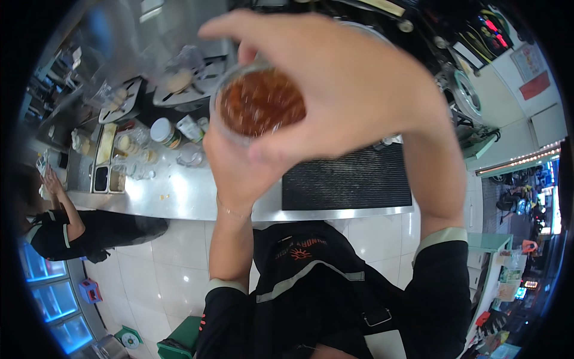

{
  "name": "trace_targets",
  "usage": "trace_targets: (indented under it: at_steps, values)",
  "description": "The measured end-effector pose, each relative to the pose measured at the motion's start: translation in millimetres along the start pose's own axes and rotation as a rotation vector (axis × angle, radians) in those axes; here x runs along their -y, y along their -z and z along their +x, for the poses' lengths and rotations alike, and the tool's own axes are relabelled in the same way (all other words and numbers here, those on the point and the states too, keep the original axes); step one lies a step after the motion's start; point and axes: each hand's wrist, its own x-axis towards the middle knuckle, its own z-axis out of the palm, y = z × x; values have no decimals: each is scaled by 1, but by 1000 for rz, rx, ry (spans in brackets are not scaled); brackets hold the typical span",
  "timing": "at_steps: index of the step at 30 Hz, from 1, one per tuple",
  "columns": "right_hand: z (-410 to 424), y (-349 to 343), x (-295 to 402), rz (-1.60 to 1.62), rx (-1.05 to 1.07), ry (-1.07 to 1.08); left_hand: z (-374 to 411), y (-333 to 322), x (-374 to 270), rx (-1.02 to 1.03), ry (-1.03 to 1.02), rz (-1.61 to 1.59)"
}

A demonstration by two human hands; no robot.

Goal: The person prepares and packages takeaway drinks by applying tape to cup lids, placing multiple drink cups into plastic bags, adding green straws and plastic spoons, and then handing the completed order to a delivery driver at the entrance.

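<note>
A clear cup of reddish-brown drink is held up close to the camera, over the steel counter. My left hand is wrapped around its near left side, low on the cup. Reaching over from the right, my right hand arches across the cup's rim, its thumb at the near edge and its fingers at the far side. The right hand is slightly blurred, and the cup's underside is hidden. Below and to the right of the cup, a black ribbed mat lies on the counter.
The steel counter bears a white-lidded jar, clear containers and a topping tray on the left. Blenders or scales with clear vessels stand behind. A co-worker stands at far left. A green bin is on the floor.
</note>
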Motion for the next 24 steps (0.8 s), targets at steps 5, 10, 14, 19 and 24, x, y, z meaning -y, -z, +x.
trace_targets:
  at_steps: [5,10,14,19,24]
  values:
    - [-66,91,4,-203,-84,-44,45,-88,-12,89,-89,-55]
    - [-88,133,-22,-273,-170,-236,57,-123,-8,105,-128,-138]
    - [-80,169,-46,191,-109,-295,52,-131,1,80,-200,-50]
    - [-61,168,-79,312,-142,-249,19,-116,24,-13,-219,-158]
    - [-45,161,-113,128,-87,-40,-32,-83,68,-7,-135,-131]
